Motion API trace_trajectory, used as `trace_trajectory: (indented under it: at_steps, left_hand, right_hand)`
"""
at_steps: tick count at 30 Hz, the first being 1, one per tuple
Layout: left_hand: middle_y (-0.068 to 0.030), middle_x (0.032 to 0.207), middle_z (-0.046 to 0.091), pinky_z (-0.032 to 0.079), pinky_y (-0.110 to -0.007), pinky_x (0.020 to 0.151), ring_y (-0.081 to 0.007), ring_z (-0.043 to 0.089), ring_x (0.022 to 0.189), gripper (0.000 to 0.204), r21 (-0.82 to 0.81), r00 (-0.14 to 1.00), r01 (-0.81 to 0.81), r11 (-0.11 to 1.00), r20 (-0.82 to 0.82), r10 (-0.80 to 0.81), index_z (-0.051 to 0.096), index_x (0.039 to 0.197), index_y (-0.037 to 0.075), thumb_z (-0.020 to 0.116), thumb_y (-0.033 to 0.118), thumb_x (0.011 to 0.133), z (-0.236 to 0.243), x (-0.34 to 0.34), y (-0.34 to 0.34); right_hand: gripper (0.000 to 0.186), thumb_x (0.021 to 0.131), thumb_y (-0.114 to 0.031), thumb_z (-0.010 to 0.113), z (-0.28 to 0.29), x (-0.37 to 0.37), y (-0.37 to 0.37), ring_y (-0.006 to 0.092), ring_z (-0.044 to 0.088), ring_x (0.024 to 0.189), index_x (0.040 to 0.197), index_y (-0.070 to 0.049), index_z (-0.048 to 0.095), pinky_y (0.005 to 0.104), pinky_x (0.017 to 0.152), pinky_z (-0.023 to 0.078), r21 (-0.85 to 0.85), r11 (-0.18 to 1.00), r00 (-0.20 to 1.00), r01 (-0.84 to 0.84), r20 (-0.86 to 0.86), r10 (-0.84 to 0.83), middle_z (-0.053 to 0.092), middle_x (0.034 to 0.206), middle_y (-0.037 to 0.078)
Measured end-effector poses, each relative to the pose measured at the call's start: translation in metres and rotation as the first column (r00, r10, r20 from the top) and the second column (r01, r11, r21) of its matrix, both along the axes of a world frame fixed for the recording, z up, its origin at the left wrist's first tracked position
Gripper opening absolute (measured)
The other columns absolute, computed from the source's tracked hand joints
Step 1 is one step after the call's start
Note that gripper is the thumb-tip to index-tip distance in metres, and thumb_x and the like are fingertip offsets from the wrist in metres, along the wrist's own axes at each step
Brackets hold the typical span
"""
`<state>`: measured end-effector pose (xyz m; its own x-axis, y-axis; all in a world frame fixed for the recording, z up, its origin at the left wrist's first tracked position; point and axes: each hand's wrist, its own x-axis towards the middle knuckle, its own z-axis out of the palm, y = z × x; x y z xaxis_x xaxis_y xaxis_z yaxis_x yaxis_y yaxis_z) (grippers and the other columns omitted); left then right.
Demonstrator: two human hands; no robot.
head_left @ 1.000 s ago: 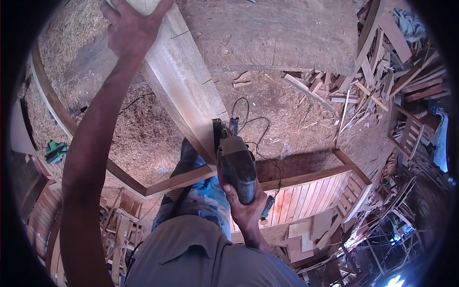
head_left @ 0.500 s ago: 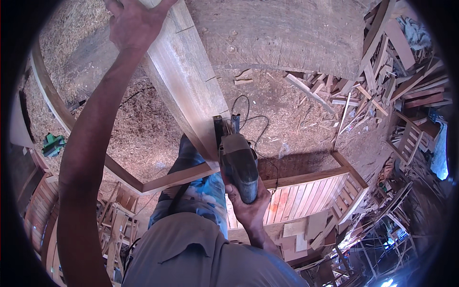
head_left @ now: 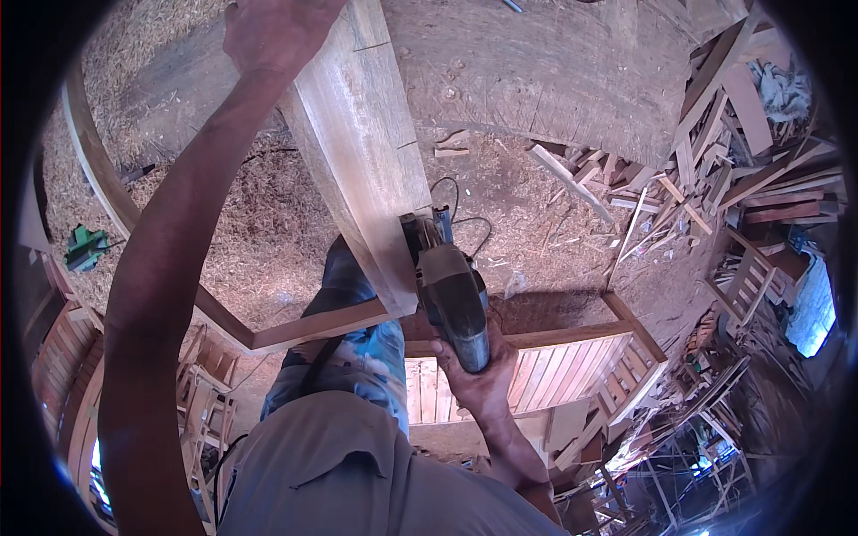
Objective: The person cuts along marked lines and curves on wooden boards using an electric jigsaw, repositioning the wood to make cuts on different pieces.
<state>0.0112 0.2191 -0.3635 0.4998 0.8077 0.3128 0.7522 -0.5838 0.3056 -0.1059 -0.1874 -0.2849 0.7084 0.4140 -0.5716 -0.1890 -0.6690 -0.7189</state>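
Observation:
A long pale wooden board (head_left: 362, 116) slants from the top of the view down toward my legs, with several short dark lines across its right part. My left hand (head_left: 279, 37) holds the board's far part at its left edge; its fingertips run out of view. My right hand (head_left: 481, 375) is wrapped around the rear of a dark jigsaw (head_left: 451, 290). The jigsaw's shoe meets the board's right edge near its close end. The blade is too small to make out. A thinner wooden piece (head_left: 317, 326) meets the board's near end in front of my legs.
A slatted wooden panel (head_left: 545, 362) stands right of my legs. Wood offcuts (head_left: 661, 192) are piled at the right. A big wooden slab (head_left: 545, 71) lies beyond the board. Chair frames (head_left: 207, 384) stand lower left, and a green object (head_left: 87, 247) lies on the sawdust.
The view has shifted slightly, so the board and left hand appear a little farther right. The jigsaw stays at the board's right edge, in my right hand.

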Motion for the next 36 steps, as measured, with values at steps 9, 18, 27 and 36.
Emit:
trace_trajectory:
  at_steps: [9,18,27,36]
  left_hand:
    - [-0.0285,0.174,0.018,0.045,-0.051,0.118,-0.0484,0.047,0.146,0.129,-0.013,1.000,-0.016,1.000,0.015,0.016,0.017,0.168,-0.004,0.081,0.068,0.083,0.005,0.002,-0.007]
    - [-0.0278,0.174,0.018,0.046,-0.051,0.117,-0.0489,0.048,0.145,0.128,-0.036,1.000,-0.023,0.999,0.010,0.024,0.018,0.168,-0.005,0.082,0.066,0.083,0.008,0.003,-0.010]
    - [-0.0286,0.175,0.015,0.046,-0.052,0.116,-0.0503,0.049,0.143,0.129,-0.120,1.000,-0.019,0.993,-0.017,0.017,0.018,0.167,-0.005,0.082,0.067,0.082,0.009,0.001,-0.006]
    - [-0.0291,0.175,0.013,0.044,-0.052,0.119,-0.0510,0.045,0.146,0.132,-0.130,1.000,-0.025,0.991,-0.021,0.023,0.014,0.168,-0.005,0.081,0.069,0.083,0.009,0.000,-0.005]
  right_hand:
    - [0.050,0.086,-0.019,0.093,-0.004,0.013,-0.009,0.0112,0.075,0.089,0.124,0.002,0.068,0.0309,0.081,0.061,0.011,0.996,0.996,-0.094,0.010,0.094,0.081,0.099,0.008]
    - [0.048,0.084,-0.024,0.095,-0.006,0.026,-0.019,0.0117,0.076,0.087,0.118,0.000,0.069,0.0309,0.078,0.062,-0.050,0.979,0.980,-0.197,0.006,0.198,0.081,0.097,0.008]
    - [0.050,0.085,-0.021,0.093,-0.004,0.046,-0.015,0.0119,0.077,0.082,0.120,0.000,0.067,0.0297,0.073,0.064,-0.011,0.946,0.944,-0.323,0.075,0.323,0.080,0.093,0.007]
    - [0.047,0.084,-0.022,0.093,0.001,0.064,-0.011,0.0174,0.080,0.079,0.118,0.000,0.068,0.0332,0.070,0.064,-0.040,0.895,0.891,-0.443,0.093,0.445,0.080,0.092,0.011]
